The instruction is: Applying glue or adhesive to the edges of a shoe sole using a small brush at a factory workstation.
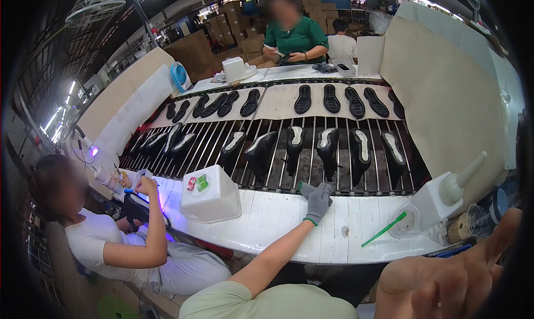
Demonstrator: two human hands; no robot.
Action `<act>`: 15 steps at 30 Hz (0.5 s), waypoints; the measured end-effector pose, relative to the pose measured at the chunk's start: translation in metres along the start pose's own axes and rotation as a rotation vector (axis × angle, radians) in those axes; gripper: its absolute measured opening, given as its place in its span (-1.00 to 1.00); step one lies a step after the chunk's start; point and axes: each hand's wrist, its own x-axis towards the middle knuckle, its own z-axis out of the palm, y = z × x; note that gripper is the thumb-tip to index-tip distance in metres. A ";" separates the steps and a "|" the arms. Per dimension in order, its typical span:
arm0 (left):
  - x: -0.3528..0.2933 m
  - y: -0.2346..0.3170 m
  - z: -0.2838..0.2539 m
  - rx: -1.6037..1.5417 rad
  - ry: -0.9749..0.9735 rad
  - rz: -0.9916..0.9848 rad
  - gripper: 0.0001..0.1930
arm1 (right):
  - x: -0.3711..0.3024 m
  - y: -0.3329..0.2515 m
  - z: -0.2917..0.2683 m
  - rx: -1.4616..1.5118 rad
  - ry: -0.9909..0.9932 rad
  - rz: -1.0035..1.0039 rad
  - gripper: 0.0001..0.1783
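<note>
My left hand (318, 203), in a grey glove with a green edge, rests at the far rim of the white worktable (289, 235). Its fingers stretch toward the metal-rod conveyor (283, 174), with nothing visible in them. Just beyond them a black shoe upper (328, 146) with a pale bottom stands on the rods, one of several in a row. My bare right hand (445, 283) looms large at the lower right, close to the camera. One finger extends to the upper right while others bend; no held thing shows.
Black soles (303, 99) line the board behind the uppers. A white plastic tub (211, 195) carries two small packets. To the right are a white squeeze bottle (453, 188) and green brush (384, 229). One co-worker (105, 235) sits left, handling a shoe; another (295, 38) stands across.
</note>
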 end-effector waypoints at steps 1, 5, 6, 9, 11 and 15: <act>0.000 0.000 0.003 -0.005 -0.002 -0.002 -0.76 | 0.001 0.009 -0.013 0.048 -0.016 -0.030 -0.50; 0.001 0.000 -0.006 0.009 -0.006 -0.044 -0.77 | 0.014 0.047 -0.064 0.273 -0.065 -0.169 -0.55; 0.001 0.001 -0.005 0.013 -0.005 -0.029 -0.77 | 0.016 0.055 -0.074 0.323 -0.081 -0.199 -0.56; 0.001 0.001 -0.003 0.013 -0.002 -0.001 -0.77 | 0.016 0.065 -0.071 0.481 -0.121 -0.294 -0.60; 0.000 0.001 -0.001 0.010 0.007 -0.004 -0.77 | 0.015 0.072 -0.067 0.588 -0.145 -0.357 -0.62; -0.001 0.004 0.001 0.022 0.012 -0.003 -0.77 | 0.009 0.082 -0.050 0.755 -0.152 -0.453 -0.66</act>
